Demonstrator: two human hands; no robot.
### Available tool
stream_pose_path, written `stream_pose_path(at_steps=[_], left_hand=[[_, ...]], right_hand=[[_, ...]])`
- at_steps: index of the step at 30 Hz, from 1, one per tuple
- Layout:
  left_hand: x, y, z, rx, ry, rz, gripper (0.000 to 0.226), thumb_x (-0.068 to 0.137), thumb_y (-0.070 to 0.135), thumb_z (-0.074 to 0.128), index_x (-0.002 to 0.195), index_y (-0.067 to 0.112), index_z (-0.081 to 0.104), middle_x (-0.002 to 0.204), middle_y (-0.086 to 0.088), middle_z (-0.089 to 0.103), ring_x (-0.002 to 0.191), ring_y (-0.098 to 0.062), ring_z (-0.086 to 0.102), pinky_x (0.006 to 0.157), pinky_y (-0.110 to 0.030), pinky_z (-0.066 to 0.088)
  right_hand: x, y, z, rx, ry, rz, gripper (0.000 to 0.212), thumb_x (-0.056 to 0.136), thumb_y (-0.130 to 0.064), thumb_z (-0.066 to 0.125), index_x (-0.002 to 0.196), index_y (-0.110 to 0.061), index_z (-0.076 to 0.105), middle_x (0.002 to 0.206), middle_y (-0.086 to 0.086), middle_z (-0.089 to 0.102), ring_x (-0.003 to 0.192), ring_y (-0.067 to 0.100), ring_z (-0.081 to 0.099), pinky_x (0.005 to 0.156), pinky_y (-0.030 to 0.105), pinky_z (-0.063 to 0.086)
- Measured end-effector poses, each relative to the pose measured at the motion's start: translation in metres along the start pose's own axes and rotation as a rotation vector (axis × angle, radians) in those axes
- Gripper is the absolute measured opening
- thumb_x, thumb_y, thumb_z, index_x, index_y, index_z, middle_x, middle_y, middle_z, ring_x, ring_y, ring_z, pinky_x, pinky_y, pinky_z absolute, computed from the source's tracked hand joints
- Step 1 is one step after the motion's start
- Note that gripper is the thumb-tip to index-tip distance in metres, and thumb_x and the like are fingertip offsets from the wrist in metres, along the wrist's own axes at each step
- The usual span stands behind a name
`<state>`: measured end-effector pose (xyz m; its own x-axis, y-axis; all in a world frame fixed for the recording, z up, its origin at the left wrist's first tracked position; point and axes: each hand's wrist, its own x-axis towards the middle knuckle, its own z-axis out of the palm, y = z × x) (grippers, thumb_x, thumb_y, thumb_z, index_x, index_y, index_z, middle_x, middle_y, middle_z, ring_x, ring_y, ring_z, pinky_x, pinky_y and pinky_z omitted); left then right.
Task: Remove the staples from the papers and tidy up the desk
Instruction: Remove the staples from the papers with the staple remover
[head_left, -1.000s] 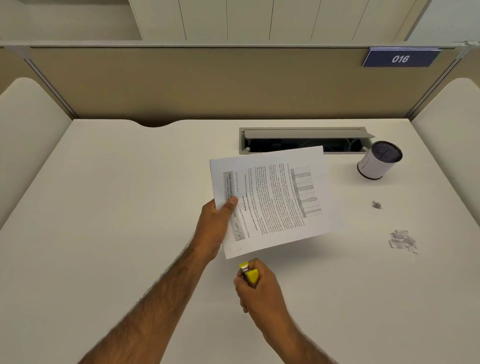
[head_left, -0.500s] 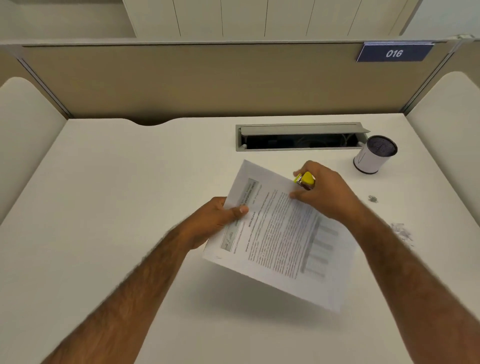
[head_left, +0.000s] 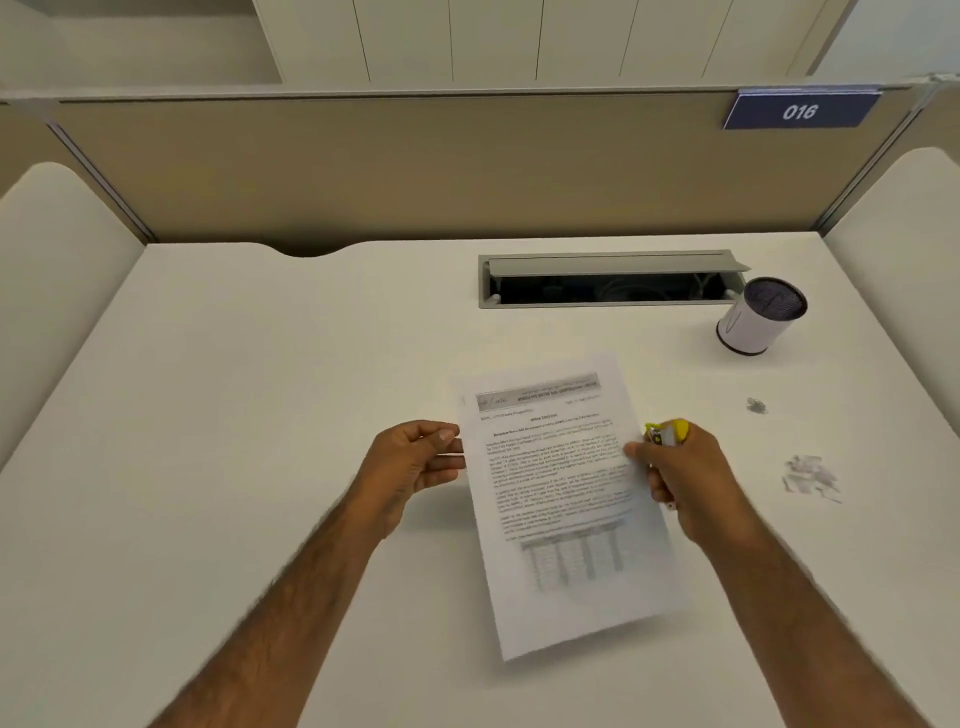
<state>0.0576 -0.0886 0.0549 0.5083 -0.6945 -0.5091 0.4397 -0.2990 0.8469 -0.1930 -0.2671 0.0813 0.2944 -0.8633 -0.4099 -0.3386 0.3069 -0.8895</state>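
Head view finds the light, floppy white printed paper sheets (head_left: 561, 493) just over the white tabletop (head_left: 260, 415), my left hand (head_left: 415, 462) with its fingers pinching their left edge, my right hand (head_left: 685, 478) gripping the small yellow staple remover (head_left: 670, 431), thumb on the right edge, and since they look easily creased, the edges seem the best hold.

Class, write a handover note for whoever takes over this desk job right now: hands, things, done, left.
Left hand: at the papers' left edge; grip unclear.
Right hand: grips the yellow staple remover, thumb on the papers.
Done: likely some staples pulled; grey staple clump and paper scraps lie on the desk, right side.
Left: check for staples, clear the debris.
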Motion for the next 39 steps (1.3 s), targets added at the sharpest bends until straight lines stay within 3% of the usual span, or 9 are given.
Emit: stream_pose_path(at_steps=[7, 16, 19, 24, 26, 31, 33, 36, 39], left_hand=[[0.018, -0.001, 0.017, 0.086, 0.064, 0.041, 0.024, 0.097, 0.022, 0.069, 0.105, -0.001, 0.071, 0.101, -0.009, 0.081, 0.091, -0.024, 0.077, 0.085, -0.037, 0.062], [0.035, -0.011, 0.022, 0.085, 0.054, -0.040, 0.013, 0.097, 0.019, 0.069, 0.090, 0.009, 0.068, 0.094, -0.010, 0.079, 0.079, -0.023, 0.074, 0.077, -0.038, 0.062], [0.046, -0.010, 0.024, 0.200, 0.108, -0.014, 0.015, 0.094, 0.021, 0.072, 0.086, 0.010, 0.068, 0.093, -0.010, 0.077, 0.079, -0.023, 0.070, 0.079, -0.039, 0.059], [0.067, -0.019, 0.035, 0.548, 0.162, 0.104, 0.022, 0.092, 0.021, 0.074, 0.075, 0.012, 0.065, 0.077, 0.002, 0.067, 0.071, -0.017, 0.059, 0.060, -0.025, 0.043], [0.074, -0.029, 0.034, 0.627, 0.197, 0.126, 0.013, 0.091, 0.021, 0.076, 0.087, 0.010, 0.070, 0.085, 0.001, 0.069, 0.082, -0.020, 0.064, 0.070, -0.027, 0.048], [0.071, -0.051, 0.030, 0.857, 0.259, 0.291, 0.040, 0.094, 0.025, 0.072, 0.131, 0.015, 0.062, 0.120, -0.005, 0.066, 0.105, -0.024, 0.065, 0.092, -0.037, 0.054], [0.059, -0.061, 0.028, 1.048, 0.283, 0.437, 0.047, 0.097, 0.023, 0.066, 0.142, 0.015, 0.054, 0.138, -0.008, 0.057, 0.121, -0.028, 0.058, 0.103, -0.044, 0.049], [0.032, -0.087, 0.020, 1.291, 0.290, 0.654, 0.043, 0.101, 0.018, 0.059, 0.143, 0.011, 0.054, 0.150, -0.012, 0.052, 0.134, -0.033, 0.052, 0.111, -0.047, 0.043], [0.015, -0.124, 0.005, 1.452, 0.126, 0.735, 0.049, 0.106, 0.030, 0.041, 0.153, 0.014, 0.044, 0.166, -0.008, 0.033, 0.152, -0.031, 0.032, 0.123, -0.048, 0.029]], right_hand=[[-0.032, 0.042, 0.015, 0.078, 0.019, 0.066, 0.037, 0.087, 0.004, 0.065, 0.065, -0.014, 0.041, 0.051, 0.005, 0.039, 0.041, 0.015, 0.030, 0.039, 0.023, 0.029], [-0.050, 0.073, 0.026, 0.249, 0.072, 0.232, 0.016, 0.088, 0.002, 0.063, 0.082, -0.008, 0.053, 0.061, 0.009, 0.044, 0.045, 0.015, 0.034, 0.041, 0.023, 0.030], [-0.057, 0.083, 0.033, 0.291, 0.047, 0.300, 0.011, 0.089, 0.002, 0.062, 0.086, -0.008, 0.058, 0.063, 0.011, 0.048, 0.043, 0.013, 0.037, 0.041, 0.023, 0.031], [-0.062, 0.096, 0.047, 0.220, 0.084, 0.302, 0.013, 0.088, 0.003, 0.060, 0.084, -0.008, 0.055, 0.060, 0.013, 0.047, 0.042, 0.017, 0.039, 0.038, 0.023, 0.030], [-0.056, 0.100, 0.049, 0.137, 0.142, 0.272, 0.013, 0.086, 0.002, 0.060, 0.082, -0.008, 0.053, 0.064, 0.015, 0.048, 0.045, 0.020, 0.041, 0.038, 0.022, 0.033], [-0.039, 0.107, 0.050, -0.029, 0.196, 0.202, 0.010, 0.086, -0.006, 0.059, 0.087, -0.002, 0.050, 0.072, 0.013, 0.056, 0.046, 0.020, 0.048, 0.038, 0.024, 0.041], [-0.036, 0.108, 0.046, -0.120, 0.227, 0.155, 0.014, 0.090, -0.011, 0.059, 0.088, -0.001, 0.050, 0.074, 0.010, 0.060, 0.049, 0.021, 0.051, 0.039, 0.027, 0.047], [-0.033, 0.109, 0.033, -0.311, 0.312, 0.014, 0.021, 0.089, -0.029, 0.062, 0.076, -0.014, 0.054, 0.071, 0.007, 0.064, 0.059, 0.027, 0.064, 0.056, 0.042, 0.059], [-0.032, 0.096, 0.022, -0.365, 0.365, -0.067, 0.029, 0.086, -0.040, 0.067, 0.069, -0.018, 0.061, 0.078, 0.006, 0.064, 0.073, 0.025, 0.066, 0.067, 0.034, 0.050]])
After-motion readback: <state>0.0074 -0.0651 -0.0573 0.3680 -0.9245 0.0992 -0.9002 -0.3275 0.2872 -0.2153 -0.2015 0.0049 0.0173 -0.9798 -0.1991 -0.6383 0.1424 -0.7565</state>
